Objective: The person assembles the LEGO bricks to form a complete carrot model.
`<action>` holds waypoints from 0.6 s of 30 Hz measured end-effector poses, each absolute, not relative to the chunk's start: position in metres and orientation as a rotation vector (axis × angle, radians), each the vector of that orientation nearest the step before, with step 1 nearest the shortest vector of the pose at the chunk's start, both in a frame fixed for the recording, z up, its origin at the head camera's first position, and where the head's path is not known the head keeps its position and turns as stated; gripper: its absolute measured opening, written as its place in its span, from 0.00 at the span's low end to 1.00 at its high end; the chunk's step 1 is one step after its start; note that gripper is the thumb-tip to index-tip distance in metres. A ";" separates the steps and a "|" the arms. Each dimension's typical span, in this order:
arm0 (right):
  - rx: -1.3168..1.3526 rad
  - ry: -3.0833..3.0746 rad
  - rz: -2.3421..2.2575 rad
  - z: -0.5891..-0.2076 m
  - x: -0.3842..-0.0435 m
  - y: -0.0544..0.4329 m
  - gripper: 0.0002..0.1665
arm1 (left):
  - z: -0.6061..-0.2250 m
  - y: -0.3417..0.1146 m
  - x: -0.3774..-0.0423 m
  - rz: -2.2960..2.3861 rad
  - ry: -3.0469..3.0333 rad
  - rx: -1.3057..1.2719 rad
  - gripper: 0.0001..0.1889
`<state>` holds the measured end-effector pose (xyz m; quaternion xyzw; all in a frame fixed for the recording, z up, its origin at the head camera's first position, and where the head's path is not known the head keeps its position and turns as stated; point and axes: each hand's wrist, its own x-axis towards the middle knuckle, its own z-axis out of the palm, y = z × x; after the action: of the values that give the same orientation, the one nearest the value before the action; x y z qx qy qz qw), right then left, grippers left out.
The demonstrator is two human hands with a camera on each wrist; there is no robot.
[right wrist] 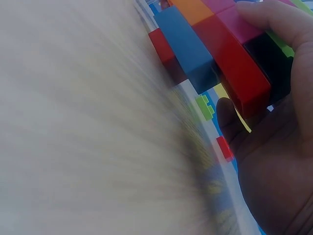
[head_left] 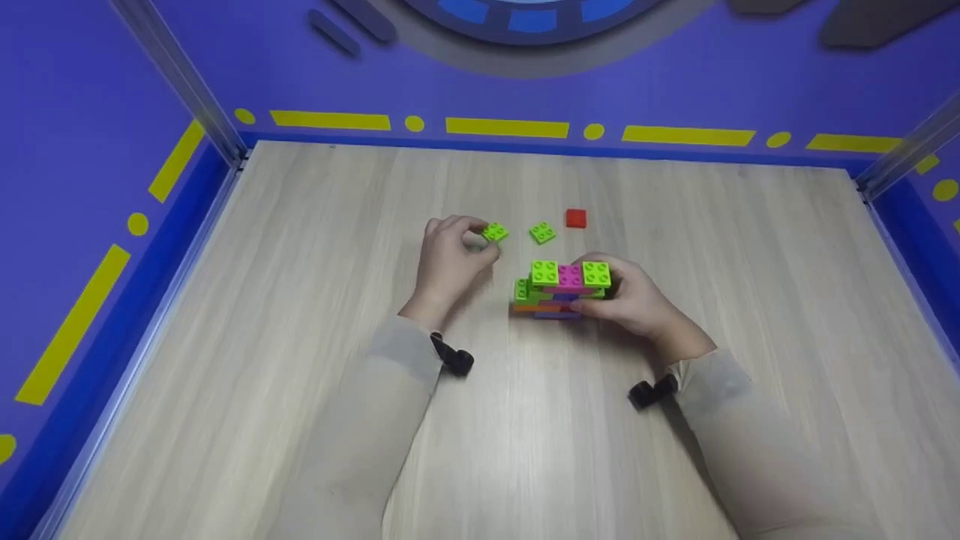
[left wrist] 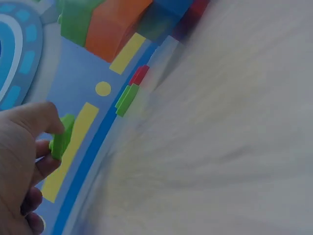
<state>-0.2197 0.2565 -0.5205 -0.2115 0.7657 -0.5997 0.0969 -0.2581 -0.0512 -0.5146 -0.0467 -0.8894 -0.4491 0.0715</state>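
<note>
Between thumb and fingers my left hand pinches a small lime-green toy brick, its studs showing from above. In the left wrist view that same green brick is held off the tabletop. My right hand grips a stack of joined toy bricks from its right side. Lime-green and pink bricks top the stack; orange and blue show lower down. Seen from the right wrist, the stack also has red bricks and a blue brick, with the thumb on a pink one.
A loose green brick lies on the wooden table between the hands, beyond the stack. Slightly farther back and right lies a red brick. Blue-purple panels with yellow marks border the table at the back and sides.
</note>
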 end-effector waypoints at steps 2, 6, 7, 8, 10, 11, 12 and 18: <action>-0.620 2.267 -1.774 -0.520 -0.220 0.256 0.28 | -0.508 -0.046 -0.255 -1.458 -2.638 -0.170 0.17; -0.614 2.259 -1.777 -0.519 -0.220 0.256 0.28 | -0.491 -0.036 -0.246 -1.632 -2.571 -0.286 0.17; -0.615 2.258 -1.777 -0.519 -0.220 0.256 0.28 | -0.488 -0.034 -0.244 -1.652 -2.563 -0.317 0.17; -0.619 2.259 -1.776 -0.519 -0.220 0.256 0.28 | -0.485 -0.032 -0.241 -1.667 -2.558 -0.348 0.16; -0.627 2.271 -1.765 -0.519 -0.221 0.257 0.27 | -0.479 -0.029 -0.237 -1.682 -2.556 -0.398 0.16; -0.633 2.266 -1.767 -0.519 -0.221 0.257 0.27 | -0.477 -0.027 -0.235 -1.687 -2.556 -0.423 0.16; -0.638 2.259 -1.768 -0.519 -0.221 0.257 0.26 | -0.475 -0.026 -0.233 -1.695 -2.556 -0.446 0.16; -0.654 2.225 -1.791 -0.519 -0.220 0.257 0.25 | -0.462 -0.017 -0.224 -1.730 -2.548 -0.596 0.16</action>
<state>-0.2203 0.2568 -0.5194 -0.2220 0.7550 -0.6079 0.1056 -0.2236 -0.0168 -0.4624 -0.1899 -0.8123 -0.5515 0.0025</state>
